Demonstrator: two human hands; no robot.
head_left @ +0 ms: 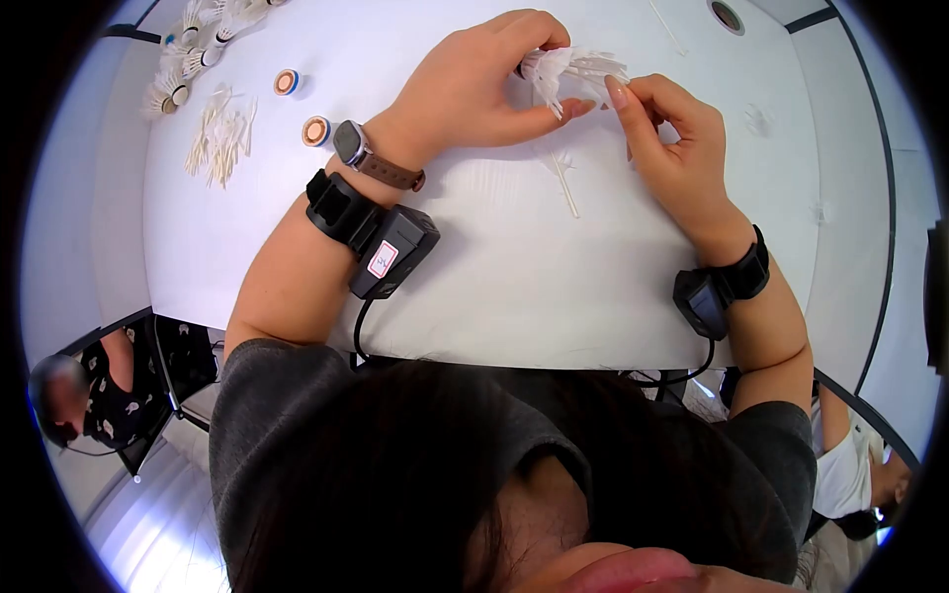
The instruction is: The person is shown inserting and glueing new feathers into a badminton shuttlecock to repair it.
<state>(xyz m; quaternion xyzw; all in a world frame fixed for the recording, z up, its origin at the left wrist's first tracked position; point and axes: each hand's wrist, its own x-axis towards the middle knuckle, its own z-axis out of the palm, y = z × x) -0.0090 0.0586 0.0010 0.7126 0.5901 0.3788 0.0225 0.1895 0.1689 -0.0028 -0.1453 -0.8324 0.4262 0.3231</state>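
A worn feather shuttlecock (571,71) lies sideways in my left hand (473,87), whose fingers close around its base end. White ragged feathers fan out to the right. My right hand (680,138) is at the feather tips, thumb and index finger pinched together on a feather of the skirt. The exact spot of the pinch is partly hidden by the fingertips. On the table below the hands lies a loose stripped feather shaft (566,190).
Several shuttlecocks (201,57) sit at the upper left, above a pile of stripped shafts (219,138). Two small round blue-edged pieces (287,81) stand near my left wrist. Feather scraps (759,119) lie right. A round table hole (727,16) is at the back. People sit on both sides.
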